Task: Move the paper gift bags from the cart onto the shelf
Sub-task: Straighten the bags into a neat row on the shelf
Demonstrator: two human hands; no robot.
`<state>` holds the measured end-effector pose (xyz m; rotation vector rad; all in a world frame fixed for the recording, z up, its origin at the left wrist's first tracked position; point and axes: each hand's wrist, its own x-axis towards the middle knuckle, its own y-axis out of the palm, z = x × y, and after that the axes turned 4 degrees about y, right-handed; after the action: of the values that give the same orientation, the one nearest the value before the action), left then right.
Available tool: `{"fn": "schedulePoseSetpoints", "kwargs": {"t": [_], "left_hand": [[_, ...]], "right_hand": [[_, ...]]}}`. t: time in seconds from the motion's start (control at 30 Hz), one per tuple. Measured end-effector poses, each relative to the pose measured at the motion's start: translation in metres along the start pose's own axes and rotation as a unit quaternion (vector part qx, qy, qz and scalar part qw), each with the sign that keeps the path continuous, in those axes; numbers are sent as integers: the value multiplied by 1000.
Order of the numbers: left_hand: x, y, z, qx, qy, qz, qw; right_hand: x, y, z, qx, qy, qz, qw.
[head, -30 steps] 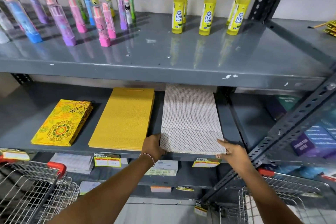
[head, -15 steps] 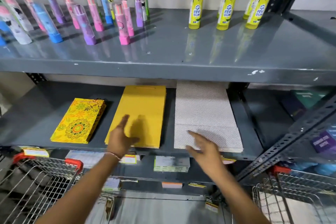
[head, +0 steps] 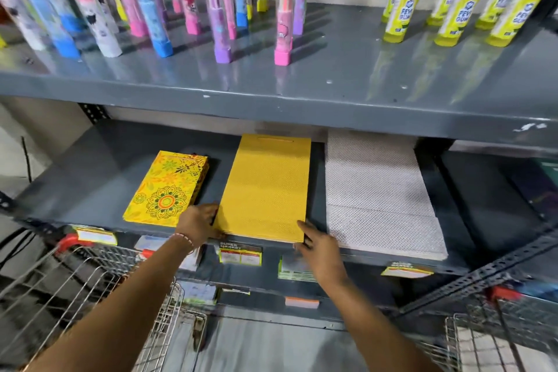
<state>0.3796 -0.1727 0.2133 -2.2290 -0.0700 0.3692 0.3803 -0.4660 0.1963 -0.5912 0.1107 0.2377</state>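
Yellow bags [head: 265, 187]: I am seeing this plain stack lying flat on the middle shelf [head: 90, 190], between the two other stacks, its near edge reaching the shelf lip.
Left hand [head: 199, 222]: I am seeing it pressing against the stack's near left corner, fingers curled around the edge, gripping the yellow bags.
Right hand [head: 320, 246]: I am seeing it touching the stack's near right corner, fingers lying loose along the edge; I cannot tell whether it is gripping.
Patterned bags [head: 167, 189]: lying just beside the left hand, apart from the plain stack.
White dotted bags [head: 377, 190]: lying just right of the right hand, overhanging the shelf lip slightly.
Cart [head: 99, 287]: standing below the shelf under my left arm.
Glue bottles [head: 453, 3]: standing on the upper shelf.
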Motion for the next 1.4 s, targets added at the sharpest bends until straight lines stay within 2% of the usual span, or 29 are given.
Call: {"fn": "schedulePoseSetpoints", "kwargs": {"t": [0.37, 0.53, 0.67, 0.8, 1.07, 1.13, 1.2, 1.23, 1.3, 1.4], "left_hand": [[2, -7, 6, -56, -9, 24, 998], [8, -1, 17, -86, -27, 7, 996], [-2, -4, 0, -204, -58, 12, 977], [0, -3, 3, -242, -59, 18, 968], [-10, -3, -4, -219, -14, 5, 976], [-17, -10, 0, -194, 8, -27, 981], [-24, -23, 11, -236, 12, -75, 969], [-27, -33, 16, -250, 6, -102, 963], [-31, -65, 39, -226, -9, -162, 961], [-29, -111, 79, -49, -43, -182, 981]], "right_hand": [[8, 3, -5, 12, 29, -10, 999], [7, 4, -7, 6, 32, -25, 999], [5, 4, -8, 26, 40, -28, 998], [4, 2, -5, 30, 40, -34, 998], [-6, 3, 7, 32, 39, -39, 998], [-16, 11, 17, -44, -10, -100, 994], [-28, 24, 37, -69, -103, -171, 978], [-33, 33, 50, -54, -146, -170, 973], [-33, 63, 83, -14, -190, -109, 976], [-18, 112, 122, 40, -141, 18, 989]]}}
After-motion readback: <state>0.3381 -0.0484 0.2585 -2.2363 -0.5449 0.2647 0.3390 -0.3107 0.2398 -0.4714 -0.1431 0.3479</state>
